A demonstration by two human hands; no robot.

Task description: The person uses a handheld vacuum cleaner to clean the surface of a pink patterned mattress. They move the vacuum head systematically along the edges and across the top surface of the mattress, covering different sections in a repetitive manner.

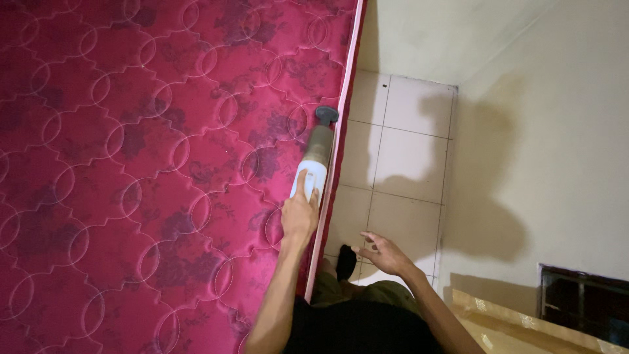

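Note:
My left hand (299, 216) is shut on a small handheld vacuum (314, 160) with a white body, a greyish middle section and a dark round nozzle. My index finger lies along its top. The vacuum rests on a red quilted mattress (131, 164), right at the mattress's pale piped right edge, nozzle pointing away from me. My right hand (383, 252) hangs over the tiled floor beside the mattress. Its fingers are spread and it holds nothing.
A narrow strip of pale tiled floor (406, 157) runs between the mattress and a cream wall (544, 131). A tan, shiny-wrapped flat thing (504, 321) and a dark opening (583, 301) sit at the lower right. My legs are at the bottom.

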